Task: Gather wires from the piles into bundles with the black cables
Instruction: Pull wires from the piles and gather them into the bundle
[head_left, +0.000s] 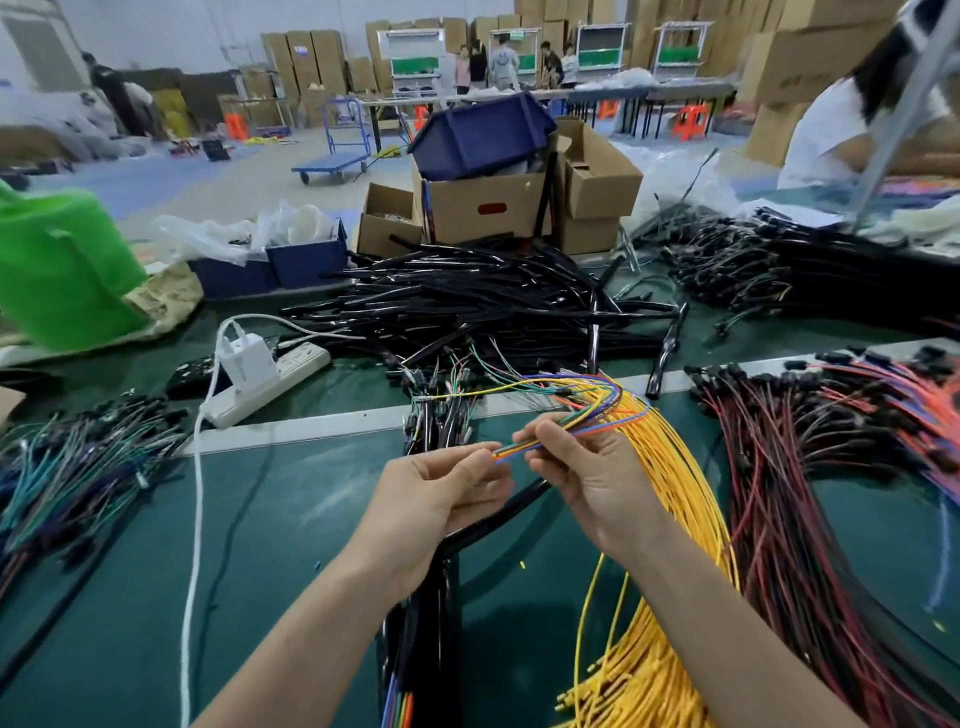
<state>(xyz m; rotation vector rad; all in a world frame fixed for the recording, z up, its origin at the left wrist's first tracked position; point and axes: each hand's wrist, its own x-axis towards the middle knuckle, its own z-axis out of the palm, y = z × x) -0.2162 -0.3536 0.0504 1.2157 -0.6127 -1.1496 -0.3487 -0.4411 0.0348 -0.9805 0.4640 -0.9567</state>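
1. Two hands meet above the green table, mid-frame, over a single black cable that runs slantwise beneath them
2. Left hand: fingers curled, with thumb and forefinger pinching the near ends of a thin bunch of coloured wires (yellow, green, blue, orange)
3. Right hand: just beside the left and nearly touching it, fingers curled round the same bunch a little further along
4. Past the right hand the bunch arcs up and away, then bends back leftward towards small dark connectors near the table's pale metal strip
5. Yellow wire pile lies under and right of the right forearm, sweeping down to the near edge
6. Red-and-black wire pile lies further right, and a blue-green wire pile sits at far left
7. Many black cables form a heap beyond the strip, at centre
8. Power strip with a white charger plugged in sits left of the heap; a white cord trails to the near edge
9. Cardboard box stands behind the heap with a tilted blue bin on top; a green bag is at far left
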